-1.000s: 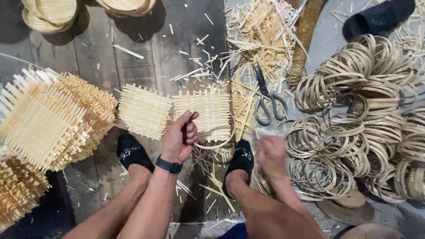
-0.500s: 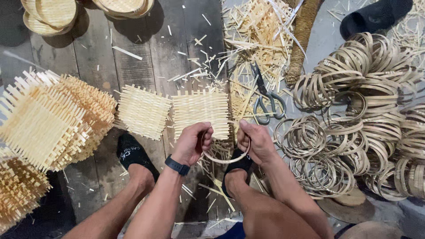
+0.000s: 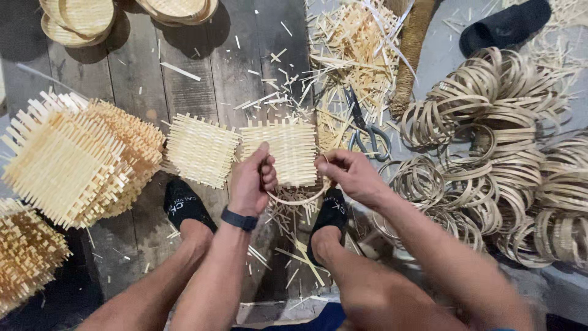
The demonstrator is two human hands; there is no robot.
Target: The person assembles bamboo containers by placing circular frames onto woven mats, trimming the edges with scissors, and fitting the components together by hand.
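Both hands gripped a thin bamboo ring (image 3: 300, 199) above the plank floor (image 3: 202, 67): the left hand (image 3: 251, 181) was curled around its left side, the right hand (image 3: 349, 175) pinched its right side. A square woven bamboo mat (image 3: 285, 147) lay just behind the ring, with scissors (image 3: 364, 125) nearby.

A single head-worn camera gives the only view, so no second view overlaps it. It looks steeply down from above the seated person's lap onto a dark plank floor (image 3: 202, 67), facing forward along the legs. The person's forearms rise from the bottom edge and both hands sit near the frame's middle, close to the lens. The far edge reaches stacked woven trays (image 3: 79, 18) at upper left, the left side takes in piles of woven bamboo mats (image 3: 73, 159), and the right side a heap of bamboo rings (image 3: 502, 141).
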